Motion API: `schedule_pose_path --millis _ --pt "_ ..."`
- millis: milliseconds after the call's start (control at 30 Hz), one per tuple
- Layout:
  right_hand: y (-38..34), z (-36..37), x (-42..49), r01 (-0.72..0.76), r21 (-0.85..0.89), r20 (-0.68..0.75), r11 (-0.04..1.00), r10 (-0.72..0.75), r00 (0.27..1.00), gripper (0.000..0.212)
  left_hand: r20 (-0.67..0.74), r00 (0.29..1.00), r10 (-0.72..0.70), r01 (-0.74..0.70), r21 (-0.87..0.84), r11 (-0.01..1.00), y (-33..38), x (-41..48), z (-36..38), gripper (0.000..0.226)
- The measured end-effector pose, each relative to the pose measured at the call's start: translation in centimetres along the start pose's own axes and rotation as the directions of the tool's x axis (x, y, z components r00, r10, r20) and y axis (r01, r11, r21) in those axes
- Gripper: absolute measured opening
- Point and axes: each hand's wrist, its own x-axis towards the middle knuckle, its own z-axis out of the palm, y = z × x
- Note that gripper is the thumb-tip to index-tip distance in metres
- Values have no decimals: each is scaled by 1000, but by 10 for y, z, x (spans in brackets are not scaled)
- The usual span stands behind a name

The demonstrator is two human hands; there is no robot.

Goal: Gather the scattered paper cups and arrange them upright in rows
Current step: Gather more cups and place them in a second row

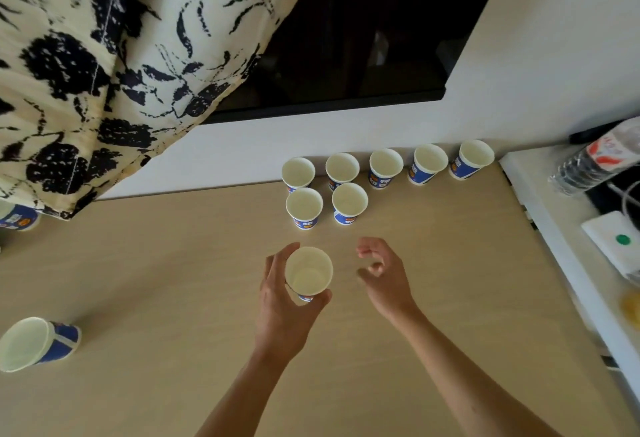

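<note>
Hands are seen over a tan table [450, 263]: the left hand [287, 301] is wrapped around an upright paper cup [308, 272], while the right hand [382, 275] is held open and empty just beside it. A fallen cup [38, 343] is seen at near left. Farther off, two upright cups [304, 208] are set before a row of five [386, 166] along the wall.

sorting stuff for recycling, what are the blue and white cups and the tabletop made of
Blue and white cup in the left hand: looks like paper, with a rolled rim, matte cream inside and printed outside. Pale beige tabletop: probably wood-look laminate, going by the faint grain streaks and smooth, low-sheen surface; solid wood can't be ruled out.
</note>
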Motion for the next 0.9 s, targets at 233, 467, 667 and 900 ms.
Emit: schedule_pose_path --millis 233,467,667,900 --pt "-18 -40 -38 125 -96 347 988 -84 934 72 85 996 -12 14 -20 1000 35 3 39 79" --pt "-20 -69 -29 175 -35 190 984 -165 968 63 187 982 12 -4 -45 999 63 0 72 81" --pt "-5 -92 10 104 -32 -69 994 -106 992 56 168 983 -75 76 -1 997 52 -8 77 80" --pt "11 -79 74 105 -61 -123 993 -111 986 56 69 984 -165 162 53 985 28 -15 66 57"
